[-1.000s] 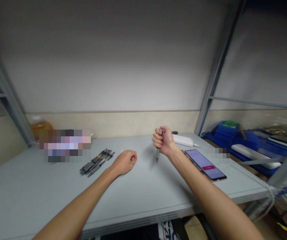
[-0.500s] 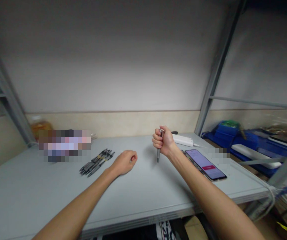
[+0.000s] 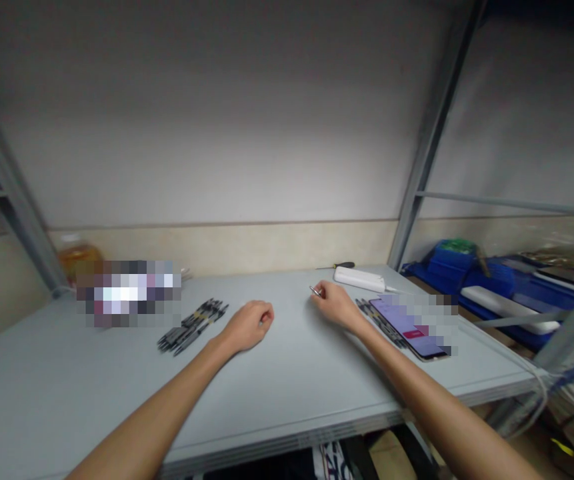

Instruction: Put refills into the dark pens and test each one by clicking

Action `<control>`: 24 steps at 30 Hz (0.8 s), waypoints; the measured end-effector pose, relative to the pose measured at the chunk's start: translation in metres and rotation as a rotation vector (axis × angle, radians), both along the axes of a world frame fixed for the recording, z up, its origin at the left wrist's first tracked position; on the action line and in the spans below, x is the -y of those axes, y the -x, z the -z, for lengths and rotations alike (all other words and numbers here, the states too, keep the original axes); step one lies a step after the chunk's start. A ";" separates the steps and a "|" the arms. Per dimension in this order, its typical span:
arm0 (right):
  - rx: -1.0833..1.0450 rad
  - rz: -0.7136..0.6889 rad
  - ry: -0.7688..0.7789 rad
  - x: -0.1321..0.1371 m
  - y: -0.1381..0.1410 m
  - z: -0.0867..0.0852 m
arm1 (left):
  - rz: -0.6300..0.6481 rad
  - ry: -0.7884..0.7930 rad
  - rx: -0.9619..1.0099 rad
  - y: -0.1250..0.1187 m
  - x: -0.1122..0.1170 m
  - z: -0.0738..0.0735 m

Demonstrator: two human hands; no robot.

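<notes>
My right hand (image 3: 334, 303) is low over the table with its fingers closed around a pen (image 3: 314, 291). Only the pen's silvery end pokes out to the left of the fingers; the rest is hidden in the hand. On the table to the left rests my left hand (image 3: 251, 323), loosely curled into a fist with nothing seen in it. Just left of that hand lies a bunch of dark pens (image 3: 194, 325), side by side and slanted. More dark pens (image 3: 381, 323) lie to the right of my right hand, along the phone's left edge.
A phone (image 3: 407, 327) with a lit screen lies at the right. Behind it are a white power strip (image 3: 359, 279) and a screwdriver (image 3: 345, 265). A bottle (image 3: 79, 257) and a blurred-out item stand at the back left. Metal posts (image 3: 429, 147) rise beside the table (image 3: 247, 400).
My right hand has lowered and turned over. The pen it grips has gone from upright with its tip down to nearly flat. My left hand stays in place.
</notes>
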State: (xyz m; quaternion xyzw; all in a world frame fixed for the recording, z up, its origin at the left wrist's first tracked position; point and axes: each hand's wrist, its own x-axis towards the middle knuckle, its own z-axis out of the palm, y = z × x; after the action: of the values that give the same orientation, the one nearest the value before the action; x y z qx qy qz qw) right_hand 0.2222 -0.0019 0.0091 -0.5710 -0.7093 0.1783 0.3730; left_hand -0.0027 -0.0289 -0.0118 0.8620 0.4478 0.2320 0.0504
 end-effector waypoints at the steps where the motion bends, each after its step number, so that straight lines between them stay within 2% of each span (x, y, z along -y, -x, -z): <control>1: 0.141 0.037 0.008 0.001 -0.005 0.000 | -0.001 0.001 -0.002 0.000 0.000 0.000; 4: 0.461 0.150 0.077 0.006 -0.018 -0.002 | -0.006 -0.003 -0.010 0.000 -0.001 0.001; 10: 0.804 0.263 0.075 0.019 -0.035 -0.008 | -0.001 -0.007 -0.021 0.001 -0.001 0.002; 24: 0.906 0.378 0.068 0.028 -0.054 -0.005 | 0.003 0.005 -0.019 0.001 -0.001 0.001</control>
State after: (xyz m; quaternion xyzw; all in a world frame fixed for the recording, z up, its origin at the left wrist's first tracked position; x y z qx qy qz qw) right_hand 0.2765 -0.0303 0.0136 -0.7216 -0.6781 -0.1355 0.0341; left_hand -0.0038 -0.0283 -0.0129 0.8647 0.4477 0.2225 0.0488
